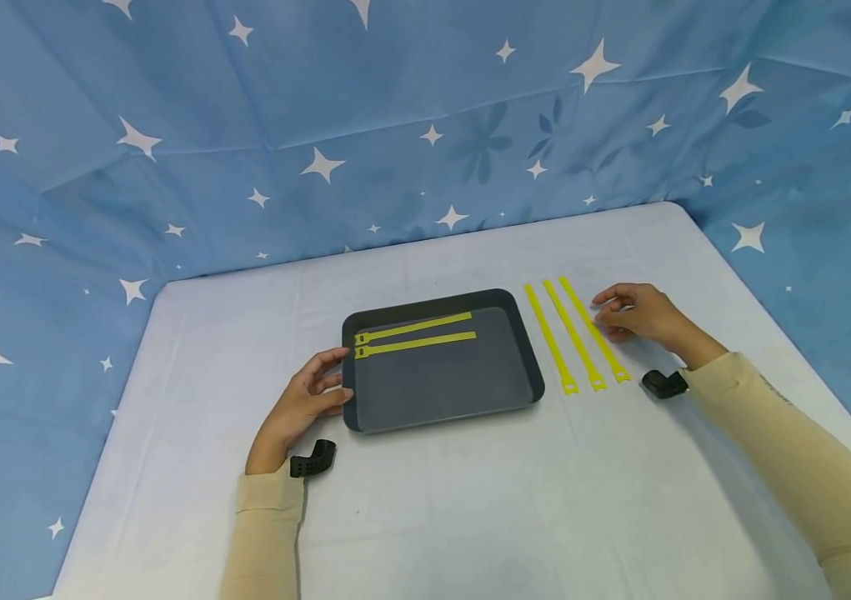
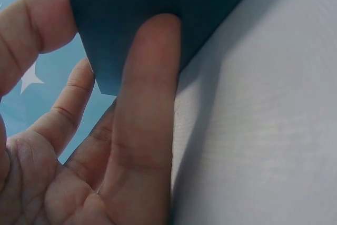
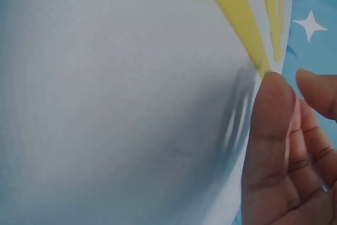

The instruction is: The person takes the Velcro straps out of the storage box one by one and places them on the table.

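Tan sleeve (image 1: 263, 533) nearest, a left hand (image 1: 301, 404) holds a gray tray (image 1: 440, 387) by its rim, two yellow straps (image 1: 417, 344) inside; a hard push could slide it; three loose straps (image 1: 571, 331) lie rightward, beside a right hand (image 1: 641, 313), fingers parted, contact unclear; thin and flat, they could escape its pinch

The tray (image 1: 440, 383) rests on the table (image 1: 470, 500), two straps (image 1: 417, 344) in its far half, three straps (image 1: 571, 335) to its right, a curtain (image 1: 395, 108) behind it.
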Available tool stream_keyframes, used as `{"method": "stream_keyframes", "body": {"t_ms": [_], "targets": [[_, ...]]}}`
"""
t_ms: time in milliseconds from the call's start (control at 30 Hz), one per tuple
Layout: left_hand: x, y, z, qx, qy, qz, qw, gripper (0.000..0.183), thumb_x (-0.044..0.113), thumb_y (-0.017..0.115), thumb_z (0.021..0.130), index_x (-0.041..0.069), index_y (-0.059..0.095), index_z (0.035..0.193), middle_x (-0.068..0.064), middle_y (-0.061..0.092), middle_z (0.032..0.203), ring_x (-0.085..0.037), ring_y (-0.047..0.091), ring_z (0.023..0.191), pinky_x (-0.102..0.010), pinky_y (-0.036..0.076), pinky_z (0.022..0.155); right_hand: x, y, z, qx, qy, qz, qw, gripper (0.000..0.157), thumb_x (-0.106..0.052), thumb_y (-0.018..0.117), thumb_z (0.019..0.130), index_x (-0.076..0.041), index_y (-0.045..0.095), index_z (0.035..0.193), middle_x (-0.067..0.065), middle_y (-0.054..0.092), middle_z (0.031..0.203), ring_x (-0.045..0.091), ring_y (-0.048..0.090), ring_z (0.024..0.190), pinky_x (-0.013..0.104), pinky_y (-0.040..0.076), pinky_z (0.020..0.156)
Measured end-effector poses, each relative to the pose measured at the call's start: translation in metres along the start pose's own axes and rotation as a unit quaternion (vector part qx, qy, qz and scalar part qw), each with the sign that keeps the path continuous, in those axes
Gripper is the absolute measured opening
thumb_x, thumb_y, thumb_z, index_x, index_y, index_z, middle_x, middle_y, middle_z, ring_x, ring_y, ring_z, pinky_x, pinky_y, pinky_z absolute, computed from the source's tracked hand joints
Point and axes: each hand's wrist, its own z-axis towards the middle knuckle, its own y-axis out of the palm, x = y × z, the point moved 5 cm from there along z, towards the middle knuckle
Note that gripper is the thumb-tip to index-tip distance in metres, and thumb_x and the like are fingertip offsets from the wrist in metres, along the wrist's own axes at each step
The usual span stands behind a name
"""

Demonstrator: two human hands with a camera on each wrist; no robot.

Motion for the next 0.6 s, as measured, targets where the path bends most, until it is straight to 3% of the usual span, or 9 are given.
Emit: {"method": "stream_keyframes", "body": {"t_ms": [200, 600], "targets": [[-0.001, -0.001, 0.001, -0.001, -0.001, -0.002, 1.0, 0.071, -0.002, 0.066, 0.1, -0.001, 0.035, 0.164, -0.025, 0.031, 0.171, -0.005, 0.063, 0.118, -0.026, 0.059, 0.086, -0.006, 0.0, -0.001, 0.013, -0.045, 0.0, 0.999, 0.039, -0.007, 0.066, 0.107, 0.011, 0.058, 0.141, 0.017, 0.066, 0.111, 0.009, 0.069, 0.086, 0.026, 0.062, 0.075], [-0.001, -0.001, 0.001, -0.007, -0.001, -0.028, 0.9996, 0.072, -0.007, 0.064, 0.1, -0.004, 0.033, 0.164, -0.027, 0.029, 0.171, -0.006, 0.065, 0.114, -0.027, 0.061, 0.086, -0.033, 0.004, -0.006, 0.021, -0.113, 0.037, 0.993, 0.04, -0.004, 0.067, 0.106, 0.012, 0.059, 0.14, 0.021, 0.067, 0.114, 0.012, 0.072, 0.088, 0.027, 0.063, 0.076]]}}
